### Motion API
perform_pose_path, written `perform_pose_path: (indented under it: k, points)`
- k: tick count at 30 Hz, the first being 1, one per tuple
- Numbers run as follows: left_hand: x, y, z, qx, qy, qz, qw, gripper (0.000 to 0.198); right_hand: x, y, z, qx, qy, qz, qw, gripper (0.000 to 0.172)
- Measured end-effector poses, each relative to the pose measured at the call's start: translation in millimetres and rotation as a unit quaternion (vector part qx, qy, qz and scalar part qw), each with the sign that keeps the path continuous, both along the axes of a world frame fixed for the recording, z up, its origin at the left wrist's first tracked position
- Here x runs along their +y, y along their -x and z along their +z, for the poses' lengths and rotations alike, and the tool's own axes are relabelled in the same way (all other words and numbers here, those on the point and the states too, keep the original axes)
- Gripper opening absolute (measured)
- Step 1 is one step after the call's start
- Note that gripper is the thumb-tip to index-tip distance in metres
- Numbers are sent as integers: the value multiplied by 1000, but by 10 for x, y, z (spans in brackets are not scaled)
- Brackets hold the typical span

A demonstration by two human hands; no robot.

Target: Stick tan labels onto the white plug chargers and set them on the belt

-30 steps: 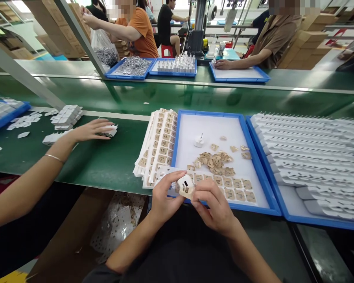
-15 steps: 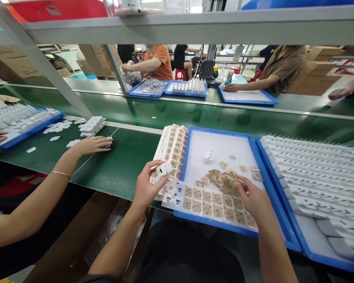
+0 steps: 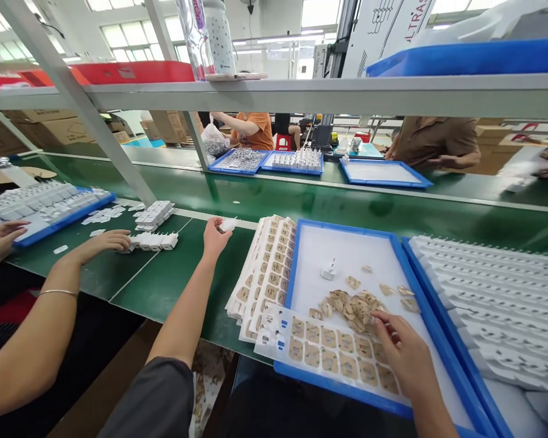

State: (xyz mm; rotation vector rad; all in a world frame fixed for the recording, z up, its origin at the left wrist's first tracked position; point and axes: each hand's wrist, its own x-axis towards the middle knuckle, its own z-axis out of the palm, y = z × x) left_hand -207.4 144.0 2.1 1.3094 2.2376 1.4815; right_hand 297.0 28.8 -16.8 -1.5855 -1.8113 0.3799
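My left hand (image 3: 215, 241) is closed around a small white plug adapter (image 3: 229, 224), held just above the green bench. My right hand (image 3: 404, 351) reaches over the near right part of a blue-rimmed tray (image 3: 347, 228). Its thumb and fingers are pinched beside a heap of brown backing-paper pieces (image 3: 358, 307); whatever they grip cannot be made out. Under that hand lies a sheet of square brown stickers (image 3: 322, 347), overhanging the tray's left rim. Farther back in the tray, a single white plug adapter (image 3: 327, 272) rests with pins upward.
Stacked sticker sheets (image 3: 267, 267) lean against the tray's left side. At right, another blue tray (image 3: 497, 310) carries rows of white adapters. A co-worker's hand (image 3: 105, 241) touches a row of adapters (image 3: 158, 241) on the left. A shelf (image 3: 301, 94) crosses overhead.
My left hand has moved forward and left with the plug adapter, away from the tray. My right hand stays by the brown pieces. The co-worker's hand has drawn back left, and the view has tilted up.
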Motion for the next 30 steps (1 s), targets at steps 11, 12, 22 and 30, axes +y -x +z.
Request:
perform_pose_path:
  k: [11,12,22,30]
  points:
    - [-443,535,-372,160,119,193,961,39,102,-96,-133,-29,-34,85,995,31]
    - [-463,554,-379,166,123,206,956,40,108,-106,-145,-30,-37,86,995,30]
    - [-495,479,-188,179,89,145,969,45,16,71,-23,-45,-78,54,995,28]
    - [-1095,-1046,227,196,22,-313,929,23,-106,317,143,-33,-51,159,985,20]
